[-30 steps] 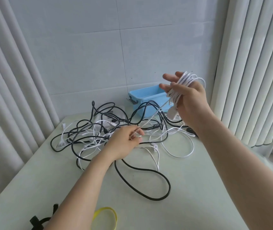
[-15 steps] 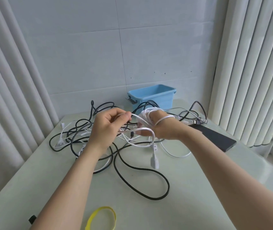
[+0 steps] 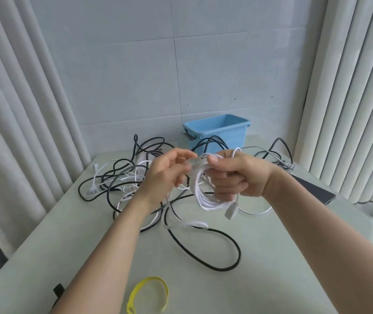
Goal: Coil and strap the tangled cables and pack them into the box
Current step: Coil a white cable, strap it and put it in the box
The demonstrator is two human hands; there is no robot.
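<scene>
My right hand (image 3: pixel 240 176) grips a coil of white cable (image 3: pixel 206 198) held above the table, its grey plug (image 3: pixel 231 211) dangling below. My left hand (image 3: pixel 166 173) pinches the same white cable at the top of the coil, next to my right thumb. A loose tail of it drops to the table (image 3: pixel 271 257). Behind and under my hands lies a tangle of black cables (image 3: pixel 122 177) and thin white cables. One big black loop (image 3: pixel 221 259) lies in front. The open blue box (image 3: pixel 217 130) stands at the back by the wall. A yellow strap (image 3: pixel 149 295) lies near the front edge.
A black strap (image 3: pixel 58 290) peeks out by my left forearm. A dark flat device (image 3: pixel 314 189) lies at the table's right edge. Curtains hang on both sides, and a tiled wall stands close behind the box.
My right hand came down from head height to just above the tangle. My left hand rose from the table and closed in on the coil, which now carries more turns.
</scene>
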